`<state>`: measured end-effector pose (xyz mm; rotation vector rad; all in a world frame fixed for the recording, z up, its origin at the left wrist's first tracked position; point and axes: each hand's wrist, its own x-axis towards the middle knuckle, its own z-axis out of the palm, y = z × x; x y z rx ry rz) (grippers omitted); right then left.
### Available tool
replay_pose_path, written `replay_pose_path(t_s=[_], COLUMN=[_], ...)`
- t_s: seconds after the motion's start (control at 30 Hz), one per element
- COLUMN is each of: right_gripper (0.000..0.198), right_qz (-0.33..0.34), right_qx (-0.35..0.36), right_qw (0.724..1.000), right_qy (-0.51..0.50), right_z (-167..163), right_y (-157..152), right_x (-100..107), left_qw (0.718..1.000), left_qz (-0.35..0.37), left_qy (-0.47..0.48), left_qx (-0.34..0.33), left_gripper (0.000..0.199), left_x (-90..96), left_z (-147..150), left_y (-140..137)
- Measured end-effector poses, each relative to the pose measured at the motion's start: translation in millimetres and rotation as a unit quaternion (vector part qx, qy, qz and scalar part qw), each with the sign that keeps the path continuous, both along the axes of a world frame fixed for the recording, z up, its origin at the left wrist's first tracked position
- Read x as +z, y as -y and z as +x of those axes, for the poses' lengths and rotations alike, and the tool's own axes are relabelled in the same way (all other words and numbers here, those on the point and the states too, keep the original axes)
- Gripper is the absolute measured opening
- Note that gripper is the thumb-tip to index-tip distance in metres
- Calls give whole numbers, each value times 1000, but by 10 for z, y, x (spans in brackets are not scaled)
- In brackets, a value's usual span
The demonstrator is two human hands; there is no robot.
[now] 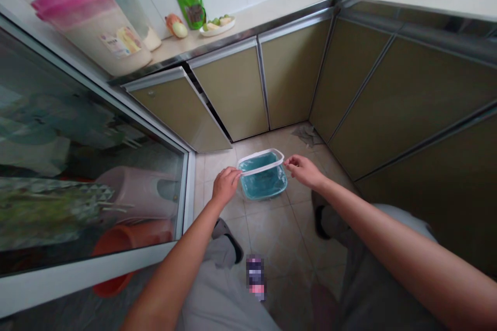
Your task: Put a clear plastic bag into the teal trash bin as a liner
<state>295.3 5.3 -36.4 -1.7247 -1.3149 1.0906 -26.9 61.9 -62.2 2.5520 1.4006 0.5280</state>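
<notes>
A white bin ring (261, 169) is tilted over the top of a small blue trash bin (267, 189), which stands on the floor between my feet. A thin clear plastic bag seems to line the bin. My left hand (226, 186) grips the ring's left end, thumb and fingers closed at its edge. At the right end, my right hand (305, 170) is curled with its fingertips pinched at the ring's corner. Their exact contact there is hard to make out.
Low cabinets (229, 88) surround the floor, one door (178, 108) slightly ajar. A crumpled grey cloth or bag (307, 134) lies in the corner. On the counter stand a pink-lidded container (93, 31), a green packet (188, 0) and a white dish (217, 27). A glass door (188, 186) borders the left.
</notes>
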Motion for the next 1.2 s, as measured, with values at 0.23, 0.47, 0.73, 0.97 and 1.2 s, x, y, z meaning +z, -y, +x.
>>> replay_pose_path(t_s=[0.23,0.47,0.73,0.97,1.2], right_gripper=[19,32,53,56,112], right_qz=[-69,-149,-189,-128,-135], right_qx=[71,218,326,322,275], right_qw=[983,917,850,855,853], right_qy=[152,298,368,386,422], right_z=[-49,-119,-134,-54,23], right_y=[85,157,348,252,-322], right_x=[-167,-407,-670,-702,-835], left_qw=[963,937,930,958,945], left_qz=[-104,-168,-187,-190,-250], left_qy=[-211,-269,-288,-210,-193], left_qx=[-134,-146,-132,-50,84], left_gripper=[27,25,27,39,114], left_x=[-388,-642,-691,-671,-768], left_z=[16,83,104,-119,-166], left_y=[256,226,235,99,-71])
